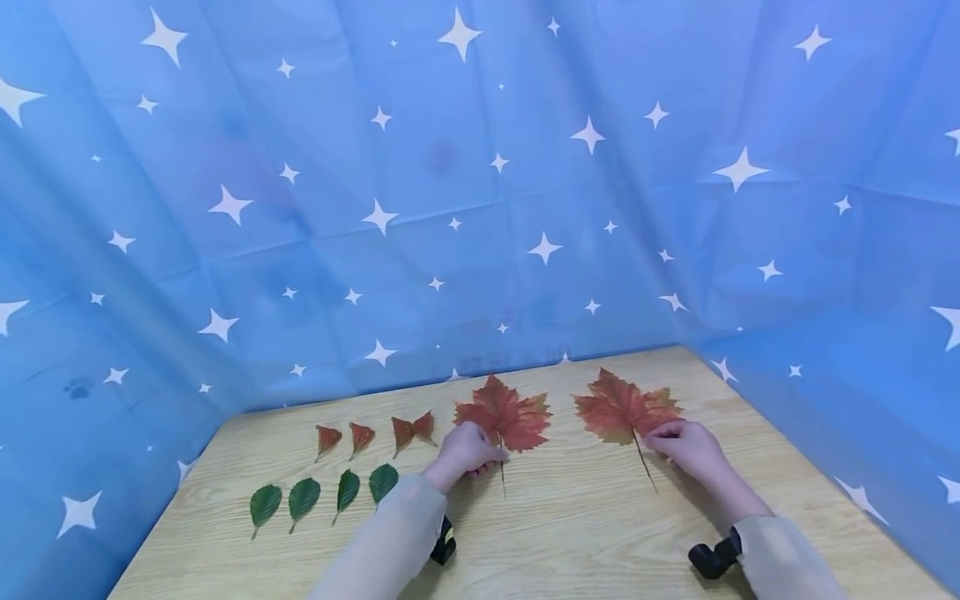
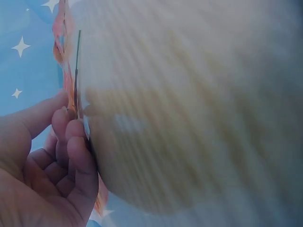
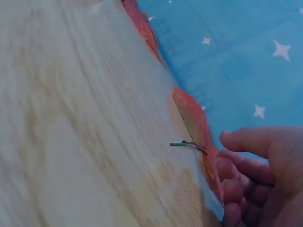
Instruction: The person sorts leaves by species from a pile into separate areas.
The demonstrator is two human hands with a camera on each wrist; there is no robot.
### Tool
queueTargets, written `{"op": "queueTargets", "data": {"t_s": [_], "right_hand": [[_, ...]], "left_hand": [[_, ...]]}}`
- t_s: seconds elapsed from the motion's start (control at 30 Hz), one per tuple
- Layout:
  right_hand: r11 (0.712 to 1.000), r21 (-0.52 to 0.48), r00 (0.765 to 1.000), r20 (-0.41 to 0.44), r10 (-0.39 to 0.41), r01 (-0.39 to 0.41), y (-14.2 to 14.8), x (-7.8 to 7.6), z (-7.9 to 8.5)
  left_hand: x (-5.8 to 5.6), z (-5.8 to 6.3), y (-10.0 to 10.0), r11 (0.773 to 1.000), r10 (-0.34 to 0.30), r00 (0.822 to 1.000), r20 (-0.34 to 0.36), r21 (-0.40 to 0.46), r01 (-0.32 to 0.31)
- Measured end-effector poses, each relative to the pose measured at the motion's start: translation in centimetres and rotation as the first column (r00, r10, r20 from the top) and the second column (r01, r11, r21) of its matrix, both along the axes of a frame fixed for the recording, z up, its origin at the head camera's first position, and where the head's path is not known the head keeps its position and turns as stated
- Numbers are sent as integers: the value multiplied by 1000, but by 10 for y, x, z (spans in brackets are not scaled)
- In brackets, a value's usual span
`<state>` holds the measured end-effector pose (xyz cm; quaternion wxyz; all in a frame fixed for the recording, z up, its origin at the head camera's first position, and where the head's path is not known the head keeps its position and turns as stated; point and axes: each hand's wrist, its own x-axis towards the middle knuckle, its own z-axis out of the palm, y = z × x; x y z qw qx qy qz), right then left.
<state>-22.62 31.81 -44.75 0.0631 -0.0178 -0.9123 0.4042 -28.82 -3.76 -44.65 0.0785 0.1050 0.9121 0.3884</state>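
Two large red-orange maple leaves lie side by side toward the back of the wooden table. My left hand (image 1: 467,452) is at the base of the left maple leaf (image 1: 501,412), thumb tip over its thin stem. In the left wrist view, the thumb and fingers of that hand (image 2: 52,156) pinch close together at the leaf's edge. Beside the lower right edge of the right maple leaf (image 1: 618,404) is my right hand (image 1: 690,446). The right wrist view has this hand (image 3: 265,175) with thumb and forefinger apart, loosely bent fingers touching the leaf (image 3: 194,116).
Left of my left hand, several small reddish leaves (image 1: 361,437) form a row. Several green leaves (image 1: 303,500) make another row nearer me. A blue curtain with white stars (image 1: 480,208) hangs behind the wooden table (image 1: 570,533).
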Motion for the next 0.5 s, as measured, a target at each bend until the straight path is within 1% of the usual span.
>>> {"op": "queueTargets", "data": {"t_s": [0.17, 0.27, 0.37, 0.5], "right_hand": [[999, 43, 1000, -8, -10, 10, -1, -1, -1], [999, 49, 1000, -11, -10, 10, -2, -1, -2], [998, 57, 1000, -17, -4, 5, -3, -2, -1], [997, 76, 1000, -17, -4, 5, -3, -1, -1]], "left_hand": [[-2, 1, 4, 999, -19, 999, -44, -43, 17], [-1, 2, 7, 998, -28, 998, -62, -65, 24], [0, 3, 9, 997, -30, 998, -53, -68, 26], [-1, 3, 11, 999, -30, 1000, -5, -41, 30]]}}
